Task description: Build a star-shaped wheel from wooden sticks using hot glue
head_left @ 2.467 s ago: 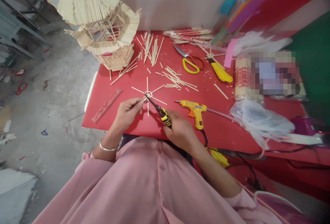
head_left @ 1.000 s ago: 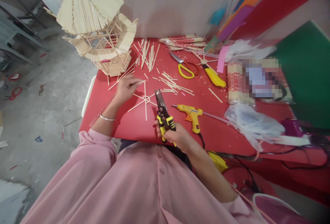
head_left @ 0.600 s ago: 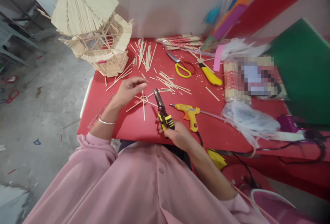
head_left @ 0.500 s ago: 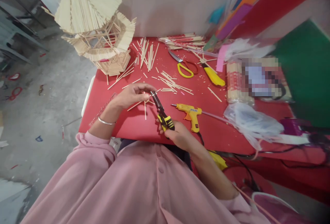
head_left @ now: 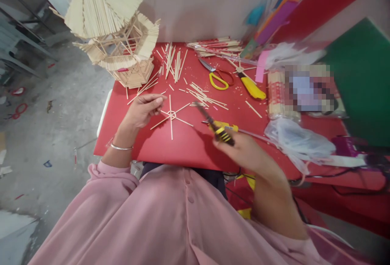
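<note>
The pale wooden six-armed stick frame [head_left: 172, 115] lay flat toward the front edge of the red table [head_left: 161, 149], presumably within both hands' reach. The left hand [head_left: 143, 108] had fingertips pressed together, contents indistinct; the right hand's [head_left: 245, 151] fingers curled around yellow-and-black-handled metal pliers [head_left: 217, 127].

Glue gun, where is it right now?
Head view, right of centre: the glue gun lies on the red table, right of the six-spoked stick frame, partly hidden by the black-and-yellow hand tool and right hand.
</note>
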The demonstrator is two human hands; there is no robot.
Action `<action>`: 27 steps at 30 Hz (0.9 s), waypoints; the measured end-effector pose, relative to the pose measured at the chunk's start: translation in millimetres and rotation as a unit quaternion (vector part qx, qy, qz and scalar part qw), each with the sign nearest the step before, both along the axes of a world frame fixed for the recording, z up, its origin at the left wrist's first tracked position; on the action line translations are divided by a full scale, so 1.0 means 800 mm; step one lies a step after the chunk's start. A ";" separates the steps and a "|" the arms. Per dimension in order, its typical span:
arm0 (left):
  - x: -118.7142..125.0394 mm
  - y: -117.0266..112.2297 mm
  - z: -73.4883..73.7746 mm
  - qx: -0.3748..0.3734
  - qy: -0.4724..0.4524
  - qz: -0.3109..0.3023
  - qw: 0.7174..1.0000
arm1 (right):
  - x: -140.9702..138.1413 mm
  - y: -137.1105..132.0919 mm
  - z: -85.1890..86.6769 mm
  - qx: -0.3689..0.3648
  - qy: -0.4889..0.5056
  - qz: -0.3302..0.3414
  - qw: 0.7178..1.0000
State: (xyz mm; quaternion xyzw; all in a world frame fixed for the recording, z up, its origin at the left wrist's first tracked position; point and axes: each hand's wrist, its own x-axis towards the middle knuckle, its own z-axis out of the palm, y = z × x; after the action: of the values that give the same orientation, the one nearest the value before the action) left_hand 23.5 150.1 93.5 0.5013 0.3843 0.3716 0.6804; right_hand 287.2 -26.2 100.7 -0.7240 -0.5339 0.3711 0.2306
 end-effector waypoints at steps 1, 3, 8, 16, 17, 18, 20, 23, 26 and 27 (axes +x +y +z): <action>-0.004 -0.002 -0.003 -0.013 0.018 0.012 1.000 | 0.015 0.009 0.004 -0.011 -0.085 -0.032 0.996; -0.012 -0.009 -0.012 -0.039 0.057 0.020 0.997 | 0.046 0.034 0.007 -0.047 -0.246 -0.085 0.964; -0.024 -0.024 -0.030 -0.059 0.123 0.001 0.991 | 0.099 0.087 -0.014 -0.131 -0.332 -0.134 0.924; -0.018 -0.019 -0.032 -0.037 0.209 -0.018 0.977 | 0.068 0.034 -0.033 0.113 -0.379 -0.156 0.905; -0.016 -0.017 -0.034 -0.044 0.219 -0.023 0.974 | 0.057 0.020 -0.036 0.112 -0.359 -0.169 0.911; -0.013 -0.015 -0.036 -0.052 0.227 -0.026 0.972 | 0.045 0.007 -0.039 0.079 -0.328 -0.154 0.929; -0.009 -0.011 -0.040 -0.068 0.235 -0.022 0.969 | 0.025 -0.013 -0.047 0.003 -0.293 -0.147 0.945; -0.006 -0.007 -0.042 -0.084 0.232 -0.024 0.969 | 0.008 -0.025 -0.054 -0.063 -0.245 -0.187 0.949; -0.008 -0.009 -0.037 -0.070 0.243 -0.038 0.967 | 0.007 -0.022 -0.056 -0.118 -0.214 -0.211 0.946; -0.010 -0.012 -0.035 -0.057 0.251 -0.048 0.965 | 0.009 -0.020 -0.056 -0.137 -0.211 -0.205 0.946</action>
State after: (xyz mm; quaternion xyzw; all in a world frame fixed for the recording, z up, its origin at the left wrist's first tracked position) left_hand 15.9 140.5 65.3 0.5569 0.5386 0.1782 0.6067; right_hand 294.6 -42.6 56.0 -0.9038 -0.3549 0.2244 0.0827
